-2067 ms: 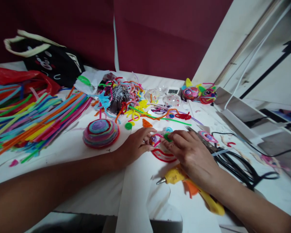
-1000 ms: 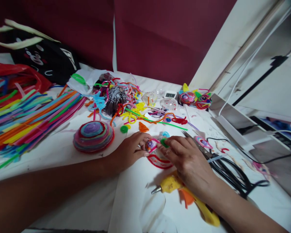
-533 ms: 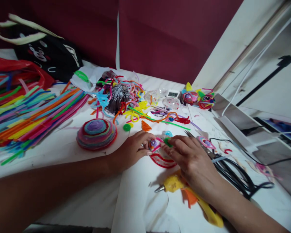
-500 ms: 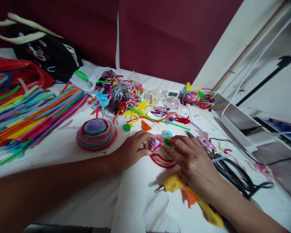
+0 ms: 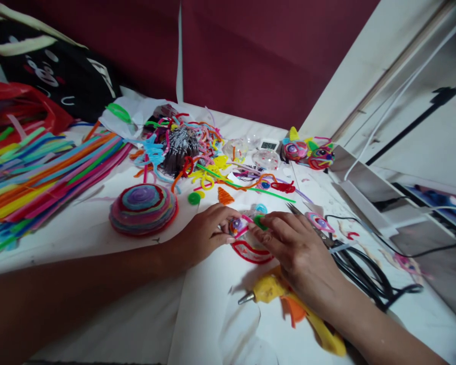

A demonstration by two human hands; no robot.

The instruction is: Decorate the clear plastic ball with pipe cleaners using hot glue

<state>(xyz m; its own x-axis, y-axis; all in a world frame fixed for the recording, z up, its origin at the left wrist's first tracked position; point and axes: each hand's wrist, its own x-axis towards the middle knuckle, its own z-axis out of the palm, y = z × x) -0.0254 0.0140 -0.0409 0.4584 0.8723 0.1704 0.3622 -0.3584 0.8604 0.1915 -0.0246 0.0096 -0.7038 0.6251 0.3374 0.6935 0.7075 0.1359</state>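
Both hands meet on a small clear dome piece (image 5: 247, 233) trimmed with pink, red and purple pipe cleaner, resting on the white table (image 5: 99, 238). My left hand (image 5: 205, 234) pinches its left side beside a purple spiral eye. My right hand (image 5: 300, 253) holds its right side, fingertips pressing a small green spiral disc (image 5: 259, 221) onto it. A red pipe-cleaner loop curves along the piece's lower edge.
A yellow glue gun (image 5: 289, 309) lies under my right wrist. Scissors (image 5: 319, 230) and black cable (image 5: 368, 274) lie right. A striped spiral dome (image 5: 143, 208), straight pipe cleaners (image 5: 38, 177), a tangled scrap pile (image 5: 182, 147), finished faces (image 5: 307, 152) and a black bag (image 5: 53, 76) surround them.
Both hands stay on the small piece, with only slight finger shifts. The camera view drifted a little, sliding the scene leftward.
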